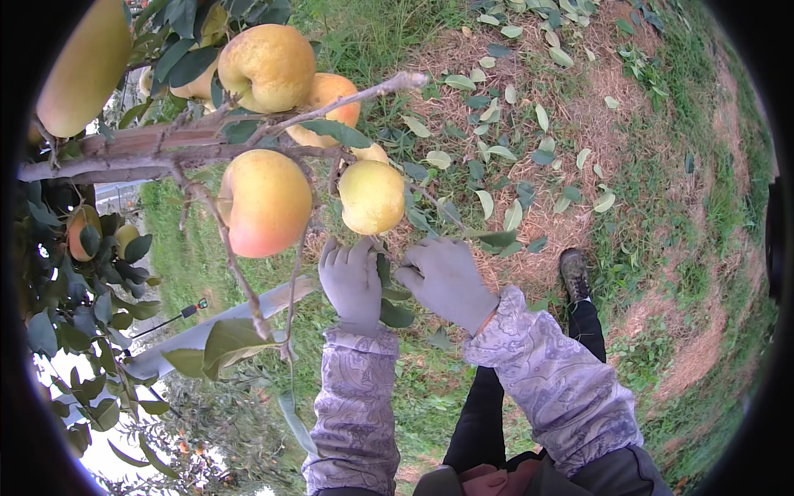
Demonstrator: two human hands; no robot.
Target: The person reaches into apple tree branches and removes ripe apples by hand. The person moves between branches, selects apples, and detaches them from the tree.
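My left hand (351, 278), in a grey glove, is raised just below a small yellow apple (371, 197), with its fingers curled in. What those fingers hold, if anything, I cannot make out. Close to its right is my right hand (447, 279), also gloved, its thumb and fingers drawn together beside a few green leaves (396, 312) that hang between the two hands. Its fingertips are partly hidden. A larger yellow apple with a pink blush (265, 203) hangs up and to the left of my left hand.
A bare branch (124, 161) reaches in from the left, with more apples (267, 68) above it. A cut stub (405, 81) juts rightward. Picked-off leaves (513, 215) lie on straw and grass. My shoe (574, 275) stands at right. A pale strip (190, 335) runs behind the leaves.
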